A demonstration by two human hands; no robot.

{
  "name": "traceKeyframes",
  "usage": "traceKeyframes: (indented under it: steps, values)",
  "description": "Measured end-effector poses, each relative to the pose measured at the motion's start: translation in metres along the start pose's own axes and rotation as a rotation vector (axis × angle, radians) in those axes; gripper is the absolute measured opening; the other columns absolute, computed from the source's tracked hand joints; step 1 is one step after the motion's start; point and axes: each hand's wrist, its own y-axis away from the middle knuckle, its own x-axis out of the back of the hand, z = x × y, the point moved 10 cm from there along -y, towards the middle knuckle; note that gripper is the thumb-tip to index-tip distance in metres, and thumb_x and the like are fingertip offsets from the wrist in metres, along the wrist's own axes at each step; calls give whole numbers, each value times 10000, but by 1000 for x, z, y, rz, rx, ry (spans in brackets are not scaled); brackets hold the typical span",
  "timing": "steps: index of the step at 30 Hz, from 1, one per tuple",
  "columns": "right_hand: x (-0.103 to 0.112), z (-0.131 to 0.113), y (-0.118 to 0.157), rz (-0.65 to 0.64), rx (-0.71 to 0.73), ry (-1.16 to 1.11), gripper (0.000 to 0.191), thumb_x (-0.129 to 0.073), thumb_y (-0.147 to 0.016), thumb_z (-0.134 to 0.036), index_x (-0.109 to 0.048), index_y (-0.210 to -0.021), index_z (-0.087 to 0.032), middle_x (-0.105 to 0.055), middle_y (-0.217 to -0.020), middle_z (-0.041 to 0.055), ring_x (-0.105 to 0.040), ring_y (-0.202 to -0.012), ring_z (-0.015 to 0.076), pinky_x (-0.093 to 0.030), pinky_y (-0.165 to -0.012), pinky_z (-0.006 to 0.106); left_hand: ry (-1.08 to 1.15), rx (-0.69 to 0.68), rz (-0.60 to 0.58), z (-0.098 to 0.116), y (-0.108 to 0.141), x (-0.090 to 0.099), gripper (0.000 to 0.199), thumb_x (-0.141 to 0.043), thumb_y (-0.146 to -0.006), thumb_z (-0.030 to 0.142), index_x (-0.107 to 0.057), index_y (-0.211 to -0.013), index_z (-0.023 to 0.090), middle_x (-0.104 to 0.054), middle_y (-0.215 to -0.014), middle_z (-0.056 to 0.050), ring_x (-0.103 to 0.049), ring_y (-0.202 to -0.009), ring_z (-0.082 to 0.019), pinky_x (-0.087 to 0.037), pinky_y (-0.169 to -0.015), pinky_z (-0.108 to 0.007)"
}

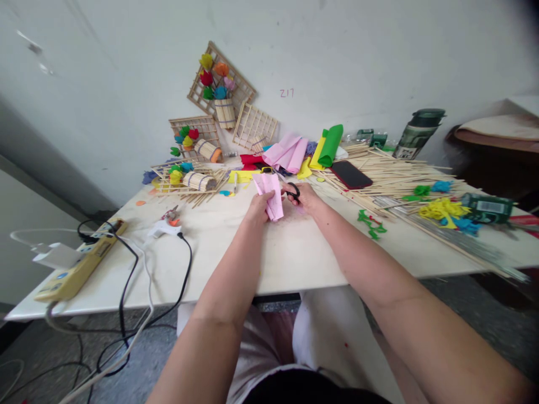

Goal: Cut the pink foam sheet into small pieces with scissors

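Over the middle of the white table, my left hand [263, 204] is closed on a folded piece of pink paper [274, 206], which stands up above its fingers. Just to the right, my right hand [307, 198] is closed round the black handles of a pair of scissors [293, 192]. The scissor blades point toward the paper and are mostly hidden. A small pale pink scrap [300, 211] shows under my right hand. Behind the hands lie larger folded pink sheets [287, 152], a green roll [330, 146] and yellow pieces.
Lattice panels with coloured flowers [221, 84] lean on the wall. At left are a power strip [80, 264], cables and a glue gun [165, 227]. Thin wooden sticks [391, 174], a phone [351, 174], a bottle [419, 133] and a green can [487, 208] are at right.
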Motion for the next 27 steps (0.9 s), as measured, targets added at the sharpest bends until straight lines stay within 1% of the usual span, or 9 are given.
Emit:
traceKeyframes:
  steps: [4,7,11,15,19,23,25,27]
  values:
    - [2,5,-2,14,-34,50,310,-734,-738,-386,-645,-634,-108,-466,-397,-39,-321,-300,15,-211,-273,135,-2,-19,40,1,-2,5,338,-561,-792,44,-603,-1128,43,-717,-781,-124,-689,-609,-197,-576,-686,-316]
    - [3,9,-1,39,-60,76,270,-702,-777,-346,-660,-664,-105,-455,-396,-43,-320,-297,13,-211,-272,126,7,-33,81,1,-4,10,333,-595,-777,61,-609,-1110,59,-706,-742,-102,-684,-597,-199,-575,-658,-315]
    - [1,12,-2,41,-69,97,253,-691,-786,-319,-637,-639,-120,-455,-397,-41,-321,-289,16,-215,-263,127,-8,-62,136,2,-7,16,305,-597,-760,52,-620,-1063,75,-690,-699,-76,-676,-595,-190,-570,-652,-308]
    - [-2,15,0,7,-88,57,238,-704,-780,-324,-638,-688,-114,-487,-415,-35,-365,-293,26,-223,-267,134,-4,-85,168,5,-9,20,298,-579,-748,52,-617,-1043,68,-681,-680,-71,-671,-608,-188,-564,-678,-312]
    - [-1,15,2,4,-95,45,214,-697,-788,-302,-608,-729,-117,-510,-428,-30,-405,-295,47,-200,-258,148,28,-79,210,7,-6,23,314,-572,-739,57,-616,-1048,92,-674,-657,-51,-669,-624,-188,-558,-694,-306]
    - [-2,15,-1,-38,-79,86,193,-684,-798,-271,-584,-726,-123,-524,-467,-21,-423,-319,50,-181,-264,154,62,-76,193,8,-3,19,216,-565,-747,69,-623,-955,89,-666,-637,-52,-651,-579,-186,-559,-684,-328]
    - [-3,15,-2,-84,-82,65,191,-667,-813,-294,-600,-781,-118,-548,-516,-9,-450,-354,59,-204,-277,160,91,-95,182,10,-3,18,195,-583,-739,76,-625,-928,98,-671,-652,-51,-656,-595,-188,-560,-705,-339]
    - [-6,14,-1,-146,-85,18,215,-639,-830,-328,-614,-862,-117,-572,-572,3,-483,-404,75,-238,-299,168,124,-129,200,14,-3,21,193,-608,-727,76,-628,-915,111,-675,-671,-45,-667,-634,-189,-557,-736,-341]
